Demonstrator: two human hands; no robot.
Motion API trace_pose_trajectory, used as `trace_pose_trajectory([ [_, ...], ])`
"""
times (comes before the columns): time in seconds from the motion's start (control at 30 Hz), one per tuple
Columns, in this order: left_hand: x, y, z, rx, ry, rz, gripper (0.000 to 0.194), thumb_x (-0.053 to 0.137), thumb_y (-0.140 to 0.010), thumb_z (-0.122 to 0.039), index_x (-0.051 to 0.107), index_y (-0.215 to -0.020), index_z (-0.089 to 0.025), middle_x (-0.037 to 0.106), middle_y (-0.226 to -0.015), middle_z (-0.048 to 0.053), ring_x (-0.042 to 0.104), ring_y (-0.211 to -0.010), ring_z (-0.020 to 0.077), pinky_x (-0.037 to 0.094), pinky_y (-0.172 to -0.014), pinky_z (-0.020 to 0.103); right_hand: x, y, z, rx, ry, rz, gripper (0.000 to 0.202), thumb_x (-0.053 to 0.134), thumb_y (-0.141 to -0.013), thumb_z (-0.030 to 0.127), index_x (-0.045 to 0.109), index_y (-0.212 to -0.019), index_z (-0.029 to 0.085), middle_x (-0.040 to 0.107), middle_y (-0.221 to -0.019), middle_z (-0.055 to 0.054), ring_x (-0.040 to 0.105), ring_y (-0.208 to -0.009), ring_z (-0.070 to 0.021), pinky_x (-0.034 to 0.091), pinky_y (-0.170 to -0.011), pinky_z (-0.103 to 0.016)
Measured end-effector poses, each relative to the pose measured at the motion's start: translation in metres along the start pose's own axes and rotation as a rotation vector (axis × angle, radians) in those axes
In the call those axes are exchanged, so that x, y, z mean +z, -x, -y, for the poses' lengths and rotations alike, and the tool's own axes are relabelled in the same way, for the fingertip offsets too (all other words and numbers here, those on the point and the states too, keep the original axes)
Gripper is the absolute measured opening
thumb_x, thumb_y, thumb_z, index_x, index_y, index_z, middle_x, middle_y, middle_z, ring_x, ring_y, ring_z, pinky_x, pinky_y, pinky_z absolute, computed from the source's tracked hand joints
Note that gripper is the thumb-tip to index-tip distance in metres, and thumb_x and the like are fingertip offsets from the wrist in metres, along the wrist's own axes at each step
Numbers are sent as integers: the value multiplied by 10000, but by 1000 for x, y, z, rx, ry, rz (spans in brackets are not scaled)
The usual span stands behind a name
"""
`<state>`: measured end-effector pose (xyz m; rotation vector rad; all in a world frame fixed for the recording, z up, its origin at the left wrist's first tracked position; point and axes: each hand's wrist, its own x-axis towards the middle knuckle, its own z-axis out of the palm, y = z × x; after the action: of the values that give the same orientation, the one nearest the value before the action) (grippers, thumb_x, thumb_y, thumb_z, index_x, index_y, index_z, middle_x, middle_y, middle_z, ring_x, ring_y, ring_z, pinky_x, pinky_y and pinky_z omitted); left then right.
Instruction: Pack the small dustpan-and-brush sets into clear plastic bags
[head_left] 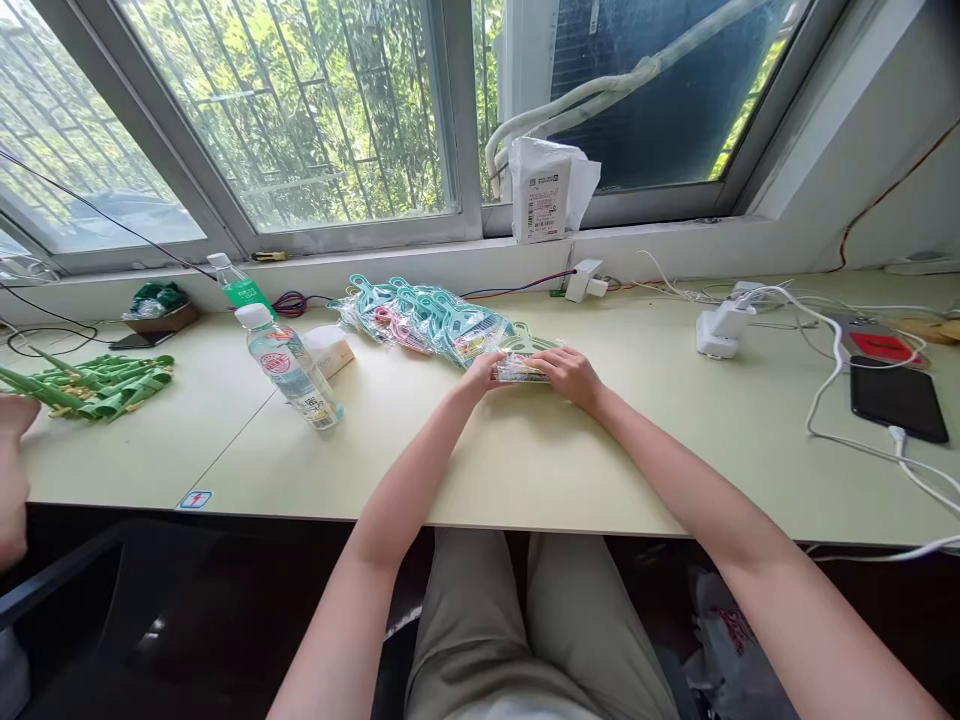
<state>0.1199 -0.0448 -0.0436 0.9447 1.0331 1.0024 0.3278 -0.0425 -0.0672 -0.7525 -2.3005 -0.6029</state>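
Forearms [401,475] cross the table [510,470] edge, tabletop room between them, left hand [484,374] and right hand [574,375] fingers gripping a packet [521,368].

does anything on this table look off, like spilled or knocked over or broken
No spill or breakage shows. The white cables at the right look messy, looping loosely around the black phone. The clear bottle and green-labelled bottle seem to lean left, probably just wide-lens distortion.
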Motion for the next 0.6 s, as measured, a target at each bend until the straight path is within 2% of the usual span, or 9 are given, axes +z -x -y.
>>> trace_pose_trajectory([
  [0.1, -7, 1, -4, -48, 2, -38, 200, 664, -762, -175, 627, -953, -129, 649, -677, 14, 605, -609, 113, 507, -620, 221, -4, -3, 5, -82, 79, -22, 332, 431, -976, 121, 635, -1211, 237, 706, -1189, -49, 627, -1064, -174, 411, -851, -312],
  [0.2, -7, 3, -8, 44, 50, -25, 182, 663, -715, -127, 616, -890, -145, 635, -676, -9, 585, -594, 92, 479, -605, 205, -4, -6, 9, -212, 125, -36, 273, 464, -973, 153, 639, -1159, 251, 659, -1276, -45, 572, -1177, -183, 383, -959, -347],
  [0.3, -3, 4, -11, 122, 150, -39, 182, 614, -680, -110, 603, -855, -156, 653, -707, -7, 593, -609, 97, 471, -605, 213, -4, -7, 16, -312, 85, 13, 258, 441, -974, 133, 659, -1067, 235, 684, -1197, -43, 597, -1112, -172, 399, -965, -344],
  [0.37, -2, 5, -13, 124, 228, -84, 157, 561, -674, -124, 596, -824, -155, 654, -698, 5, 601, -616, 112, 464, -589, 222, -5, -5, 21, -291, 3, 39, 273, 420, -979, 134, 665, -1068, 215, 703, -1128, -55, 626, -1035, -169, 433, -938, -335],
  [0.4, -2, 5, -14, 119, 265, -104, 146, 534, -674, -133, 592, -807, -155, 656, -697, 12, 612, -634, 122, 467, -590, 228, -6, -5, 23, -241, -56, 46, 276, 414, -985, 154, 670, -1075, 206, 709, -1108, -63, 637, -1005, -171, 451, -921, -332],
  [0.47, -2, 6, -16, 120, 314, -112, 154, 491, -664, -138, 585, -784, -158, 670, -721, 29, 646, -714, 149, 491, -625, 245, -8, -4, 26, -50, -213, 60, 293, 403, -1003, 240, 683, -1077, 200, 712, -1109, -84, 651, -997, -189, 480, -903, -340],
  [0.53, -4, 6, -16, 127, 309, -97, 181, 475, -631, -120, 575, -774, -165, 693, -777, 39, 668, -820, 174, 515, -689, 267, -8, -5, 27, 231, -449, 91, 382, 370, -1014, 389, 701, -1040, 200, 715, -1105, -102, 666, -984, -209, 514, -853, -349],
  [0.6, -6, 7, -16, 136, 260, -103, 197, 478, -610, -111, 568, -776, -169, 707, -835, 46, 671, -896, 192, 525, -735, 287, -7, -8, 24, 552, -759, 108, 530, 344, -977, 581, 708, -993, 195, 726, -1055, -112, 691, -889, -212, 543, -751, -342],
])
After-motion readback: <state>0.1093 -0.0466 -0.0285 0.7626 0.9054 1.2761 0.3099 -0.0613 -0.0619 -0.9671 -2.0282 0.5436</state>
